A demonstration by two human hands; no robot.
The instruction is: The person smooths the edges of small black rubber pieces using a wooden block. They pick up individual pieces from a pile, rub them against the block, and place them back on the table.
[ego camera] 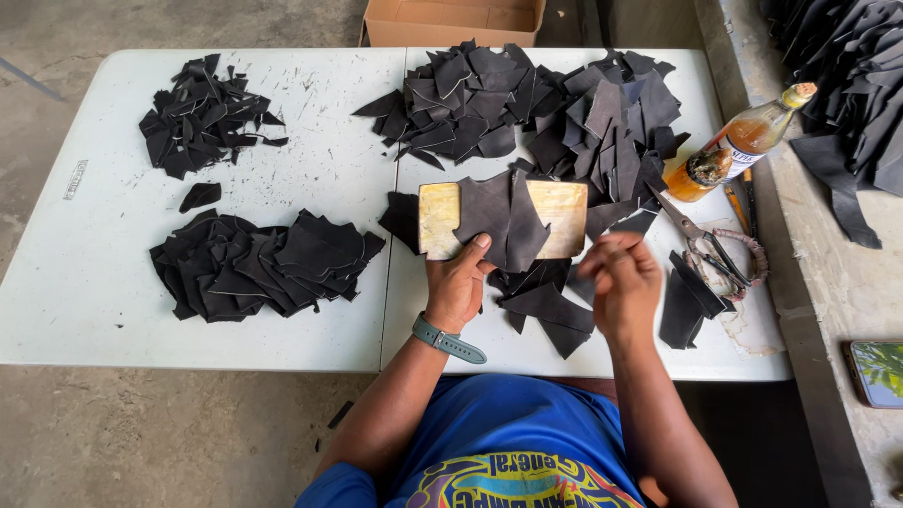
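My left hand (458, 282), with a grey-green watch on the wrist, presses its fingertips on a black leather piece (499, 221) lying across a pale yellowish board (561, 214). My right hand (621, 282) hovers just right of it, fingers curled; whether it holds a small scrap I cannot tell. More black leather scraps (550, 310) lie between and under my hands near the table's front edge.
Heaps of black leather pieces lie at far left (198, 115), front left (259, 263) and back centre (536, 108) on the white folding table (85, 273). Scissors (710, 246), two amber bottles (743, 141), a cardboard box (451, 21) and a phone (875, 372) are nearby.
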